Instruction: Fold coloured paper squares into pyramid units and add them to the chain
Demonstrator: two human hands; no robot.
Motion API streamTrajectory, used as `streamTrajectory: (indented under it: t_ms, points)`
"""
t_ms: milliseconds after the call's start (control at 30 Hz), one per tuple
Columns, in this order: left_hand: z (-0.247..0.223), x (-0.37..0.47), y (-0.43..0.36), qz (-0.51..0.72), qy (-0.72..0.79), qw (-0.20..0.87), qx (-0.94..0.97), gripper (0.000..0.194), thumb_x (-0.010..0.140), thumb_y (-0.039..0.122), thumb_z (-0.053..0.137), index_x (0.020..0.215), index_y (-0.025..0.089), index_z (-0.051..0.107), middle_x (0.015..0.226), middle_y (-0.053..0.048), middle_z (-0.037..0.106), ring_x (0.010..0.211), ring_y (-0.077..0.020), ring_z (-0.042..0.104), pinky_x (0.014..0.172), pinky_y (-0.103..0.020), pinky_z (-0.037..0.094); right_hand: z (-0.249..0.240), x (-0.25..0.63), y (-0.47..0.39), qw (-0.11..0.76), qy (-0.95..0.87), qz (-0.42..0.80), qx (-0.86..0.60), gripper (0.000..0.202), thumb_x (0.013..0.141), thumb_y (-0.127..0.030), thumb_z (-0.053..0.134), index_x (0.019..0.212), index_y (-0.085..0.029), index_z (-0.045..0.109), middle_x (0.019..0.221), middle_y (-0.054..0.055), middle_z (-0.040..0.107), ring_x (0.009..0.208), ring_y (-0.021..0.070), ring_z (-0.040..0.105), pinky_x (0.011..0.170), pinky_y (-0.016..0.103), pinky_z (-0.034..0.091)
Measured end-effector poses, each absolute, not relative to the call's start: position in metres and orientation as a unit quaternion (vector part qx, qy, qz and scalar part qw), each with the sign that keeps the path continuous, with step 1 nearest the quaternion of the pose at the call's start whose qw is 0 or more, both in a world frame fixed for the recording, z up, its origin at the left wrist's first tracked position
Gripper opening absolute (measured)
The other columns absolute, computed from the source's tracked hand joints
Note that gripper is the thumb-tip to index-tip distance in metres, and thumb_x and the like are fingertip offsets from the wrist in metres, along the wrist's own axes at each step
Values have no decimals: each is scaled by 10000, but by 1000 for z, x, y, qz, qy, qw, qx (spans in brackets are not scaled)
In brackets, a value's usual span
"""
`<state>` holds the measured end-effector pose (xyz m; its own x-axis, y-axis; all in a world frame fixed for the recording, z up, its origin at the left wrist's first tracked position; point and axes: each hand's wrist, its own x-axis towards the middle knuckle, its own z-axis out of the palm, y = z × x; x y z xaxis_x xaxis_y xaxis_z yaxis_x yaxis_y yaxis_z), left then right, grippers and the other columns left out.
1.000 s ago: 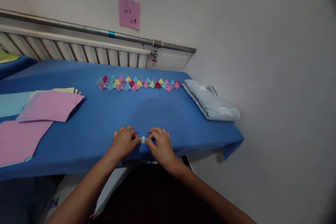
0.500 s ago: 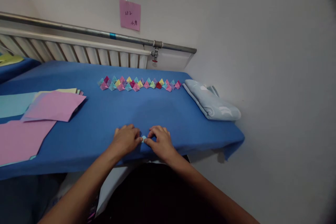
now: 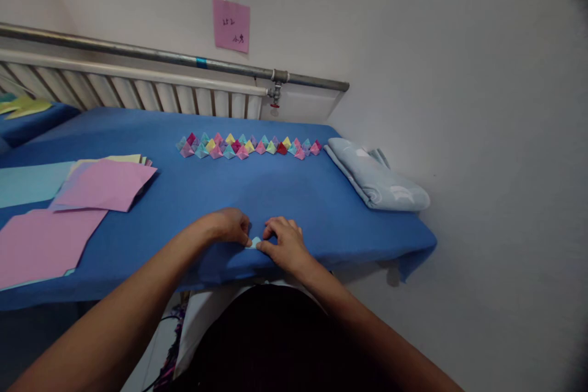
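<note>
A small piece of light blue folded paper (image 3: 255,243) lies near the front edge of the blue-covered table (image 3: 193,190), its pointed side up and away from me. My left hand (image 3: 233,226) is closed, its thumb and fingertips at the paper's left corner. On the right corner presses the thumb of my right hand (image 3: 285,242), with the index finger bent above it. Farther back sits a row of folded paper pieces (image 3: 261,147) in pink, blue, yellow, purple and red.
Loose pink sheets (image 3: 50,242) and a light blue sheet (image 3: 37,184) lie at the left, with a stack of coloured paper (image 3: 108,184) beside them. A folded light blue blanket (image 3: 379,177) rests at the right end. Behind the table are a radiator (image 3: 165,95) and a pipe (image 3: 151,57).
My left wrist has turned and lifted, so the hand now reaches the paper more from the side with fingers pointing down. The right hand stays at the paper's right corner. The view shifted slightly.
</note>
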<state>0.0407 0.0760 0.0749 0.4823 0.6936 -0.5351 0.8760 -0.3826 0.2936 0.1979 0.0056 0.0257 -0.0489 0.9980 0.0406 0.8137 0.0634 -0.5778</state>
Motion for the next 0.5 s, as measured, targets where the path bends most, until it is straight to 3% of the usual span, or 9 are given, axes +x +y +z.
streamTrajectory:
  t_ms: [267,500]
  points:
    - [83,42,71,-213,483,213,822,281,722,471,595,787,221,705,805,-34,711,710,-175,592,573,-239,364,26,198,6,223,-700,195,-650,151,708,-254,744,728,-212,601,943,2,622,913,200,506,780,323,321]
    - [87,45,75,-233,466,205,828,379,694,561,605,815,219,716,796,-34,713,711,-182,606,576,-241,388,25,199,6,217,-712,188,-641,146,729,-276,733,743,-209,604,931,0,616,923,201,503,784,320,316]
